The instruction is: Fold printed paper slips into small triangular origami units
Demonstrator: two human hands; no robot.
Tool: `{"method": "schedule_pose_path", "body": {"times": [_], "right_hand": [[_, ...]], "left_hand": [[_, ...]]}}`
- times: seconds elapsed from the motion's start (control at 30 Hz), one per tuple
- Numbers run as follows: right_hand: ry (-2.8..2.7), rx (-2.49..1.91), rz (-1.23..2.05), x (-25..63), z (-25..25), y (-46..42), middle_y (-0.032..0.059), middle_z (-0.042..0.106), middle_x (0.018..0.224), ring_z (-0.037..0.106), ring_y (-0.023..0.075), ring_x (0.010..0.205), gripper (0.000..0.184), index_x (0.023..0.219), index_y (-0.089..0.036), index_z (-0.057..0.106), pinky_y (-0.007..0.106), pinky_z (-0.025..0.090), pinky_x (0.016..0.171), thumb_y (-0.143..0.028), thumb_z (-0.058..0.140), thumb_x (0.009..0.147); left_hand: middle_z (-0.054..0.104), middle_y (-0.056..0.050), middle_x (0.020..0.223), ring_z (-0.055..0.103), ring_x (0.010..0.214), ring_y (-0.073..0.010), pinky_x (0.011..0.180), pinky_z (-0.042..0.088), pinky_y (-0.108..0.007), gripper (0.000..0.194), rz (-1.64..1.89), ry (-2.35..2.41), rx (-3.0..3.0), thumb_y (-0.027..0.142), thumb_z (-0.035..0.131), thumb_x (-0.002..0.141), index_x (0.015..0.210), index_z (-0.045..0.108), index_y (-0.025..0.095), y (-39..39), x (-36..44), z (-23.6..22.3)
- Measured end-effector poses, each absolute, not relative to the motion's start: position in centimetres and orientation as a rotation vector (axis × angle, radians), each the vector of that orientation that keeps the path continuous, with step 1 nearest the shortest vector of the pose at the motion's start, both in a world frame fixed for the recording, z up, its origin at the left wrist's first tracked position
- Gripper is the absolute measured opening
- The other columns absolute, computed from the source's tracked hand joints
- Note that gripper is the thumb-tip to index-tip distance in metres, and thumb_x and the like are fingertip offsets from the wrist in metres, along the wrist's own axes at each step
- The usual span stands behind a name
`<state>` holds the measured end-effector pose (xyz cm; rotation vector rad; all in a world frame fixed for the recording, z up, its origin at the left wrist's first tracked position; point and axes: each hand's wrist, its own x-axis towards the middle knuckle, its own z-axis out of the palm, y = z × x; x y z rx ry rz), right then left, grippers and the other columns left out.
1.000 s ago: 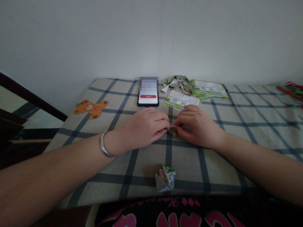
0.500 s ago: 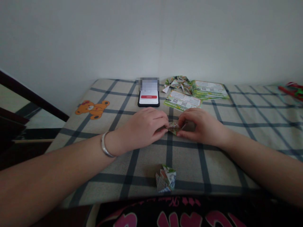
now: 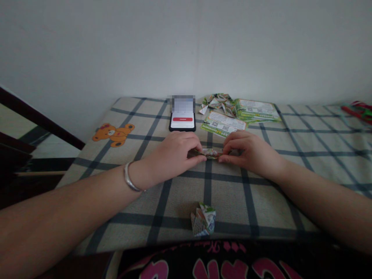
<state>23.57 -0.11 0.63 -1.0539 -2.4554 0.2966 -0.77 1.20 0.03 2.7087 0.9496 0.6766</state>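
Note:
Between my two hands is a small piece of folded printed paper, held low over the checked cloth. My left hand, with a silver bangle at the wrist, pinches its left end between thumb and fingers. On the other end, the thumb and fingers of my right hand are closed. Parts of the paper are hidden by the fingertips. Nearer to me, a folded paper shape with pointed flaps rests on the cloth by the front edge.
A phone with a lit screen lies at the back. Beside it are several folded paper pieces, a loose printed leaflet and a leaflet stack. A bear picture is on the left of the checked tablecloth. Behind stands a wall.
The held paper has gone from a tilted, pointed look to a flatter, level strip. Both hands have shifted slightly and regripped its ends. Everything else stays where it was.

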Motion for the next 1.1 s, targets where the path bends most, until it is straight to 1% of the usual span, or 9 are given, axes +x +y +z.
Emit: {"method": "schedule_pose_path", "body": {"times": [0.23,0.33,0.4,0.5,0.57,0.63,0.77,0.97,1.1], "right_hand": [[-2.391,-1.088,0.398,23.2,0.2,0.2,0.0026,0.066,0.074,0.057,0.0147,0.073,0.026,0.065,-0.018,0.063,0.029,0.043,0.069,-0.035,0.070,0.082],[-2.349,-1.194,0.468,23.1,0.0,0.1,0.0000,0.064,0.065,0.055,0.0128,0.065,0.026,0.064,-0.019,0.066,0.027,0.040,0.060,-0.038,0.071,0.081],[-2.326,-1.226,0.452,23.0,0.0,0.0,-0.0007,0.064,0.062,0.055,0.0121,0.063,0.023,0.066,-0.020,0.069,0.026,0.038,0.057,-0.037,0.072,0.080],[-2.313,-1.193,0.358,22.9,-0.1,-0.2,-0.0010,0.064,0.061,0.055,0.0119,0.063,0.019,0.067,-0.020,0.070,0.026,0.037,0.057,-0.035,0.075,0.078],[-2.280,-1.198,0.371,22.8,-0.3,-0.2,-0.0012,0.065,0.063,0.055,0.0112,0.061,0.014,0.072,-0.021,0.071,0.025,0.038,0.056,-0.033,0.075,0.077],[-2.255,-1.211,0.407,22.8,-0.5,-0.2,-0.0013,0.066,0.065,0.056,0.0106,0.060,0.011,0.076,-0.021,0.072,0.024,0.040,0.056,-0.031,0.074,0.078],[-2.298,-1.172,0.365,22.8,-0.6,0.0,-0.0010,0.066,0.066,0.056,0.0115,0.063,0.008,0.078,-0.021,0.071,0.024,0.040,0.057,-0.028,0.071,0.080],[-2.442,-0.935,0.156,22.8,-0.2,-0.3,0.0024,0.068,0.080,0.057,0.0164,0.080,0.007,0.086,-0.019,0.069,0.030,0.043,0.074,-0.024,0.064,0.086],[-2.486,-0.861,0.081,22.7,-0.2,-0.5,0.0035,0.066,0.081,0.056,0.0174,0.079,0.012,0.089,-0.019,0.069,0.030,0.043,0.072,-0.029,0.062,0.088]], "left_hand": [[0.065,-0.001,0.076,0.059,0.077,-0.0147,0.075,0.044,-0.031,0.018,0.679,0.961,2.583,0.026,0.064,0.084,0.070,0.062,0.015,1.4,-0.5,0.1],[0.064,-0.001,0.072,0.058,0.073,-0.0142,0.070,0.042,-0.029,0.018,0.677,0.974,2.558,0.026,0.063,0.084,0.069,0.063,0.016,1.4,-0.6,0.2],[0.064,-0.001,0.071,0.057,0.072,-0.0143,0.068,0.041,-0.028,0.017,0.685,0.973,2.579,0.026,0.063,0.083,0.070,0.063,0.016,1.4,-0.6,0.2],[0.063,-0.001,0.073,0.055,0.075,-0.0150,0.068,0.040,-0.028,0.011,0.699,0.970,2.620,0.024,0.063,0.082,0.075,0.063,0.016,1.4,-0.6,0.0],[0.063,-0.001,0.079,0.056,0.080,-0.0160,0.072,0.042,-0.029,0.006,0.693,0.962,2.619,0.023,0.064,0.082,0.083,0.064,0.017,1.4,-0.7,-0.1],[0.064,-0.001,0.084,0.056,0.085,-0.0169,0.077,0.043,-0.031,0.008,0.668,0.920,2.642,0.023,0.062,0.084,0.088,0.064,0.017,1.4,-0.7,-0.1],[0.064,-0.002,0.085,0.055,0.088,-0.0179,0.082,0.042,-0.033,0.012,0.593,0.865,2.729,0.026,0.058,0.089,0.087,0.066,0.017,1.4,-0.7,0.0],[0.063,-0.003,0.085,0.055,0.088,-0.0177,0.080,0.041,-0.031,0.013,0.586,0.886,2.765,0.027,0.058,0.090,0.089,0.067,0.017,1.3,-0.7,0.0],[0.063,-0.003,0.085,0.054,0.088,-0.0182,0.080,0.042,-0.032,0.015,0.587,0.907,2.788,0.028,0.058,0.091,0.091,0.067,0.016,1.3,-0.8,0.0]]}}
